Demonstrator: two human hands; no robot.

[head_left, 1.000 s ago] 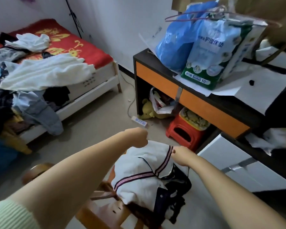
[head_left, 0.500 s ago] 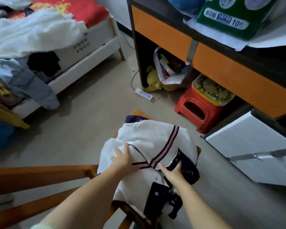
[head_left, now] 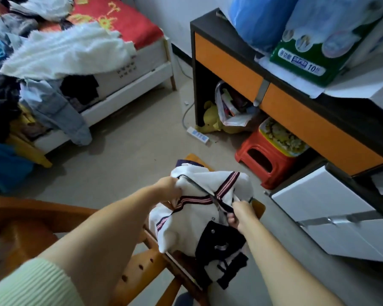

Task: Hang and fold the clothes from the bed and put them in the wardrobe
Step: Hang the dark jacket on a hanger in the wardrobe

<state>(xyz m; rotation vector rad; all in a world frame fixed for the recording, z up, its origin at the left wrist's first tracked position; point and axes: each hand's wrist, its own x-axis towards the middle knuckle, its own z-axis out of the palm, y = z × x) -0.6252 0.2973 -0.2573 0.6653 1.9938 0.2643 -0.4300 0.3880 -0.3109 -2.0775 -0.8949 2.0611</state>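
Left hand (head_left: 169, 188) grips the white jacket (head_left: 199, 215) at its top edge; right hand (head_left: 239, 214) pinches the zipper side. The jacket sits bunched on the wooden chair (head_left: 142, 268). Uneven pull could slide it onto the floor (head_left: 124, 164).

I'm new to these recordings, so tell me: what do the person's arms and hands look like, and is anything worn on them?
Two bare forearms reach in from below. The left hand and right hand wear no gloves or visible jewellery. A pale green ribbed sleeve is pushed up on the left arm; no right sleeve shows.
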